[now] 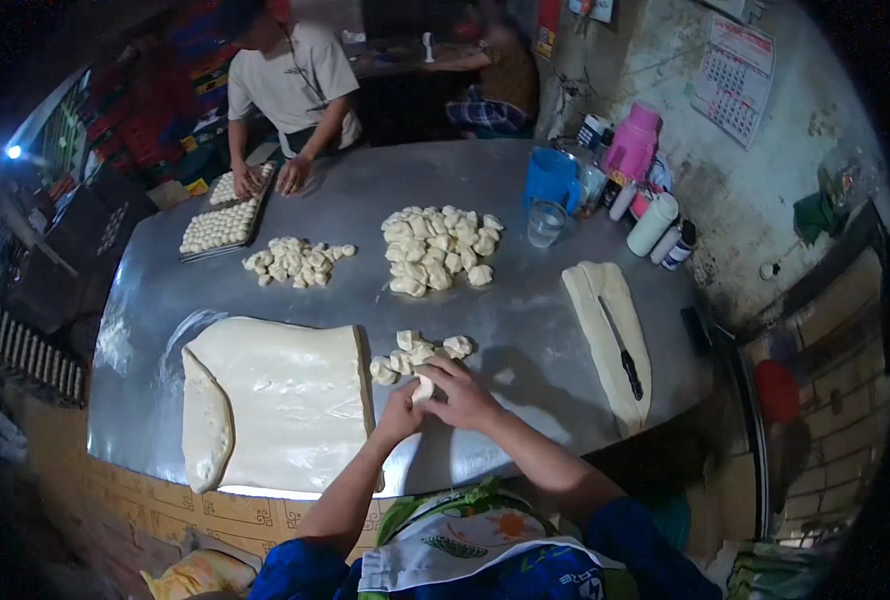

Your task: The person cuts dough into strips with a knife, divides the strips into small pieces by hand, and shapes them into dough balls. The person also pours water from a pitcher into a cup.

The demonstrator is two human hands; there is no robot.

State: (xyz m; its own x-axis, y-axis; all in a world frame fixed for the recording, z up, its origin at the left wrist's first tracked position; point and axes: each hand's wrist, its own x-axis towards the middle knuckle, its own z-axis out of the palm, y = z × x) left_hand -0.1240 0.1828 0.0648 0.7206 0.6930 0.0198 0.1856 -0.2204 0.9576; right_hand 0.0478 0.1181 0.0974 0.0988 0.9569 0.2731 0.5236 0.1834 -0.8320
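Between my two hands is a small piece of dough, pale and soft. My left hand closes on its left side, and my right hand grips it from the right, fingers curled over the top. Just beyond my fingers lies a small cluster of dough pieces on the metal table. Left of my hands spreads a large flat sheet of dough, its left edge folded over. To the right, a long strip of dough is slit lengthwise, with a dark-handled knife lying on it.
Farther back sit a big heap of dough pieces and a smaller heap. A co-worker handles trays of dough balls at the far left. A blue jug, clear cup, pink flask and bottles line the right edge.
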